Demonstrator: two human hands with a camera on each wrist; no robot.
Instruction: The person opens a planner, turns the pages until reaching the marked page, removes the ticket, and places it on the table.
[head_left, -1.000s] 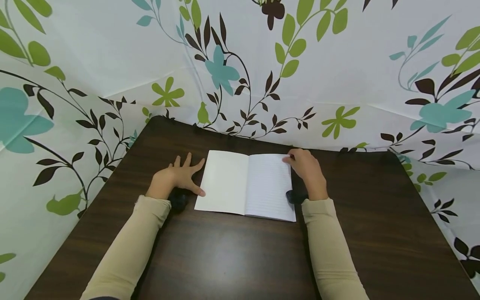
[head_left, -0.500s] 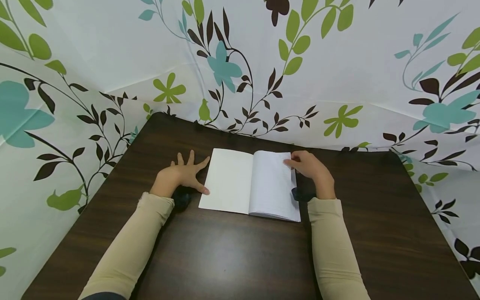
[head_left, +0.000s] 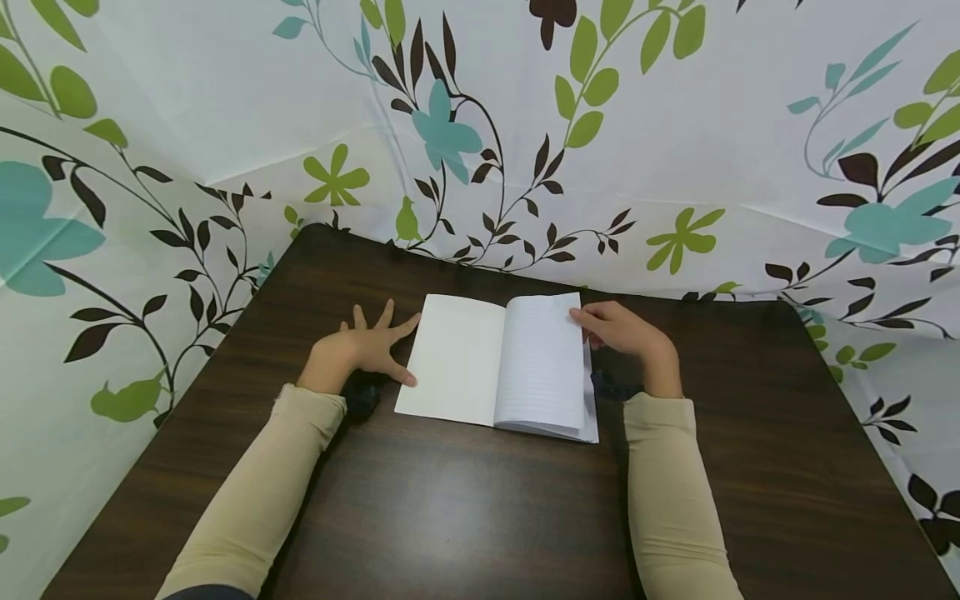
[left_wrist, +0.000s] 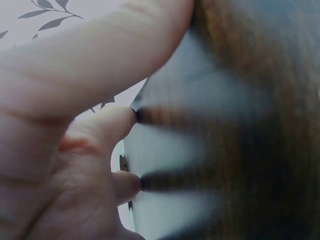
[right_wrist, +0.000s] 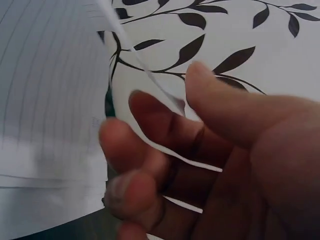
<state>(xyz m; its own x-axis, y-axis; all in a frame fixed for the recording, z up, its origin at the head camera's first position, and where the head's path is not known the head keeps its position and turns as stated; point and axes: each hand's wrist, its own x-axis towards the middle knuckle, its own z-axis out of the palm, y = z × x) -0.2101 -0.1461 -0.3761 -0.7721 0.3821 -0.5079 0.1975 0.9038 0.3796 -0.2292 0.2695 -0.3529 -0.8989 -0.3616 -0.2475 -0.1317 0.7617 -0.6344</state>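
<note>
An open notebook [head_left: 453, 358] lies on the dark wooden table, with a blank left page and lined right side. My left hand [head_left: 363, 348] is spread at its left edge, the thumb touching the page's lower left margin. In the left wrist view, fingertips of the left hand [left_wrist: 65, 135] rest on the glossy tabletop. My right hand [head_left: 626, 329] pinches the upper right corner of a lined page [head_left: 542, 358], which bows up off the sheets below. The right wrist view has that page's corner between thumb and forefinger of the right hand [right_wrist: 200, 160], other fingers curled.
The brown table [head_left: 450, 517] extends around the notebook on all sides. Behind it and to both sides hangs a white cloth [head_left: 525, 183] printed with leaves and flowers. Dark devices sit at both wrists, such as the left wrist device [head_left: 362, 402].
The right hand has raised the page by its corner and shifted slightly right. The page now curves up, exposing the sheet beneath at the right. The left hand keeps its spread pose by the notebook.
</note>
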